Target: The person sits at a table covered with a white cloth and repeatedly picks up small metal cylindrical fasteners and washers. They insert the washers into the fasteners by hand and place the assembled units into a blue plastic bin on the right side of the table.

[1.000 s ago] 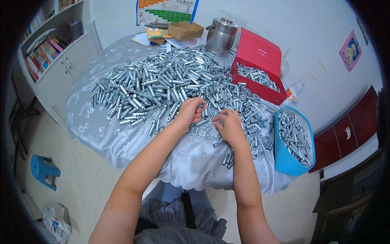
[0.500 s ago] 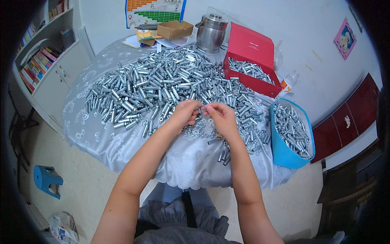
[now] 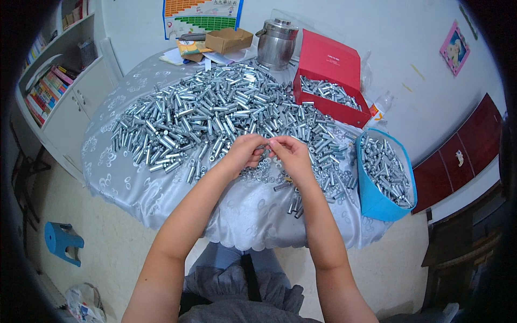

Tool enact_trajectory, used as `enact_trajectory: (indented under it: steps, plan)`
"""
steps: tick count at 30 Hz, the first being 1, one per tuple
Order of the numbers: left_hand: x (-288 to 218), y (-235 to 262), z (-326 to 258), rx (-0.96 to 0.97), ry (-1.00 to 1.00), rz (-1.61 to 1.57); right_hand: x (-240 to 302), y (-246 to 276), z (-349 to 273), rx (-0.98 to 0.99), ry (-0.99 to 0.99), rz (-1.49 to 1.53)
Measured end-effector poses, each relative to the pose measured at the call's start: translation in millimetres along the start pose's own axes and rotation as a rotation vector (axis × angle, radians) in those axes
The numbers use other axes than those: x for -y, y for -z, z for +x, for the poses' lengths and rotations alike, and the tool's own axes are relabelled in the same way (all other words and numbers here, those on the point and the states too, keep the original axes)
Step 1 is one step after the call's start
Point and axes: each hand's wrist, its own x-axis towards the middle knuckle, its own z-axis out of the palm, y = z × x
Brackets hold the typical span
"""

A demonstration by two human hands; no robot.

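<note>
My left hand (image 3: 245, 153) and my right hand (image 3: 291, 155) meet fingertip to fingertip over the near side of the pile. Fingers of the left are curled in, and the right pinches with thumb and forefinger. A small silvery metal piece (image 3: 266, 145) shows between them; the fingers hide most of it, so I cannot tell its exact kind. Beyond the hands spreads a large heap of silvery metal expansion bolts (image 3: 210, 102). Loose washers and nuts (image 3: 258, 173) lie under and between my hands, with a few bolts (image 3: 295, 205) apart from the heap near the right wrist.
On the right stands a blue fabric bin (image 3: 385, 210) full of bolts. Behind it, an open red box (image 3: 336, 114) holds more. A steel pot (image 3: 278, 46), cardboard box (image 3: 229, 40) and papers sit at the back of the cloth-covered table (image 3: 134, 199). A blue stool (image 3: 63, 239) is at left.
Both hands stay together over the same spot, with only slight shifts of the fingers. The whole view has moved a little; the heap and containers look the same.
</note>
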Motion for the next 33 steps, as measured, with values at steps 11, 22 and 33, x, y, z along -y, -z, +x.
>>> enact_trajectory:
  steps: [11,22,33]
  plan:
    - [3,1,0,0.005,-0.025,-0.072,-2,-1,-1,-0.011,0.042,-0.023]
    - [-1,-3,-3,0.077,0.048,-0.107,5,0,-3,0.015,-0.023,0.042]
    - [-3,-2,-1,0.084,0.007,-0.109,1,-9,-6,-0.055,0.152,-0.166]
